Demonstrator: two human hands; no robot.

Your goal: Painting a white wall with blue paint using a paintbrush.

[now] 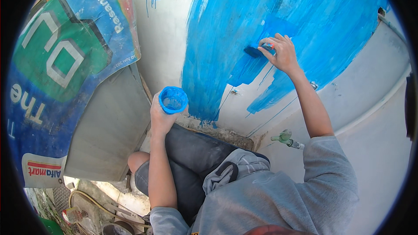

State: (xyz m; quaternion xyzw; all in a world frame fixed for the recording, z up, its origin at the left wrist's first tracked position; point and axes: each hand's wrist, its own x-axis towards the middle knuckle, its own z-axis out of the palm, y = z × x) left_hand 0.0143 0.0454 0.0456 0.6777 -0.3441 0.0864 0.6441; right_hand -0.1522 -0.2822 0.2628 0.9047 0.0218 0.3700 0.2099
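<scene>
My right hand (281,52) grips a paintbrush (253,52) by its handle. Dark, paint-soaked bristles point left and rest at the blue-painted part of the wall (226,30). Thumb and fingers close around the handle, of which a bit of red shows. Lower and to the left, my left hand (162,119) is wrapped round a cup (173,100) with blue paint on its rim and inner wall. The cup's mouth faces up toward me, away from the painted surface. Streaks and drips of blue run down over the white wall below the brush.
A large printed banner (48,74) drapes over a grey sheet (109,126) on the left. A tap with a green handle (285,137) juts out near my right elbow. Small metal fittings (313,85) stick out of the wall. A yellowish hose (93,202) lies on the cluttered ground at lower left.
</scene>
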